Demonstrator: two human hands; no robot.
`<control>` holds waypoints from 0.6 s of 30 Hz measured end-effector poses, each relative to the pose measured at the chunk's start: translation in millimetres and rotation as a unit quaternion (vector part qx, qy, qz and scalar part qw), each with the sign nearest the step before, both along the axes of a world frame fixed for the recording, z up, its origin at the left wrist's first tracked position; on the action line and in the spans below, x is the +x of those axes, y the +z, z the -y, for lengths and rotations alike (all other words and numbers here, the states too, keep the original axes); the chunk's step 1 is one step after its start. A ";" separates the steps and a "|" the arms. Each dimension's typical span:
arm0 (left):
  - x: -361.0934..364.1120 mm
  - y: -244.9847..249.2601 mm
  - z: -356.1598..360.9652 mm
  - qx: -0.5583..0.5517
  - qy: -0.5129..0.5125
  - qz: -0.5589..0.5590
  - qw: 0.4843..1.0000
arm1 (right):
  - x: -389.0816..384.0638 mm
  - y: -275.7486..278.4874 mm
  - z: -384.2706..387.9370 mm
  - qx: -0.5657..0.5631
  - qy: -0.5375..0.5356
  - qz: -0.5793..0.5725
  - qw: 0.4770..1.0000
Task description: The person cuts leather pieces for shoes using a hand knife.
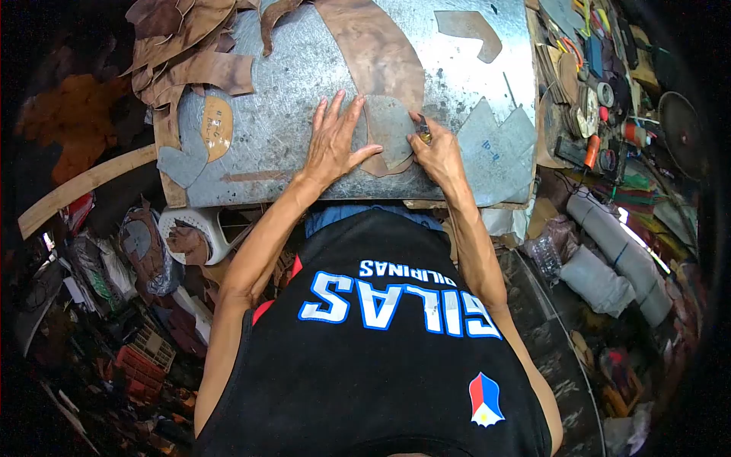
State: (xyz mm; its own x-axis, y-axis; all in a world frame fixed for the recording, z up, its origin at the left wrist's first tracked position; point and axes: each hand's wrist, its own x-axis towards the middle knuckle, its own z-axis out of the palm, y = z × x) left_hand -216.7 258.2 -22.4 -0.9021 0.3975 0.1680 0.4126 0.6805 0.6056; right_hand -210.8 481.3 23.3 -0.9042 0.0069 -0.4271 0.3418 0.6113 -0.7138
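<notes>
My left hand (335, 145) lies flat with its fingers apart, its thumb and index finger at the left edge of a grey pattern piece (390, 128). That piece rests on a long brown leather strip (377, 46), which runs toward the far edge of the metal-topped table (297, 68). At the right edge of the pattern, my right hand (438, 152) is closed around a small knife (423, 134) with a yellowish part showing. Its blade is mostly hidden by the fingers.
Leather scraps (190, 46) pile up at the far left. Grey patterns (495, 148) lie to the right, and a tan oval pattern (217, 128) to the left. Tools crowd the right side near an orange-handled tool (592, 152). A white stool (221, 244) stands below the table's left edge.
</notes>
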 end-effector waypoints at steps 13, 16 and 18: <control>1.0 6.0 -0.9 -0.021 0.003 0.011 1.000 | 55.8 15.6 0.2 0.032 -0.032 -0.015 0.999; 1.4 5.4 -1.2 -0.023 -0.002 0.002 1.000 | 58.6 17.6 1.4 0.056 0.004 -0.052 0.997; 1.2 6.5 -1.3 -0.022 0.000 0.003 1.000 | 62.0 12.9 0.6 0.057 0.005 -0.073 0.996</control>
